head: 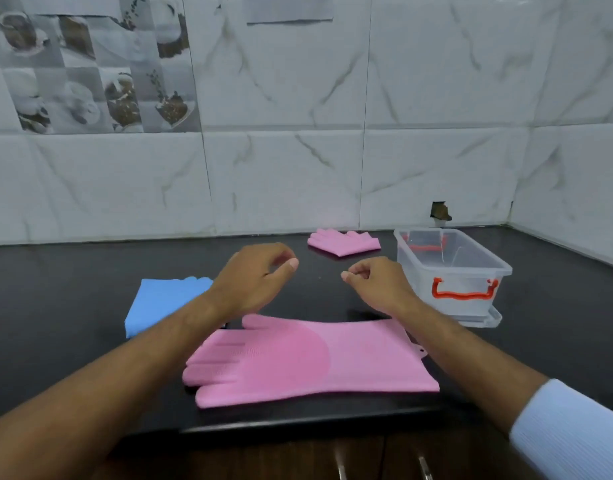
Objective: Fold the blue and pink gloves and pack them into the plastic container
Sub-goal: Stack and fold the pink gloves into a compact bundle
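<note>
A pink glove (308, 358) lies flat and unfolded on the black counter near its front edge, fingers pointing left. A folded pink glove (344, 241) sits at the back by the wall. At the left lies a folded blue glove (159, 303), partly hidden by my left forearm. The clear plastic container (471, 268) with orange handles stands at the right, with no gloves inside. My left hand (253, 278) and my right hand (377, 282) hover above the counter behind the flat pink glove, fingers loosely curled, holding nothing.
The container stands on its clear lid (485, 318). The black counter (73, 289) meets a tiled wall (298, 150) behind and at the right. Cabinet doors with metal handles (343, 465) sit below the front edge.
</note>
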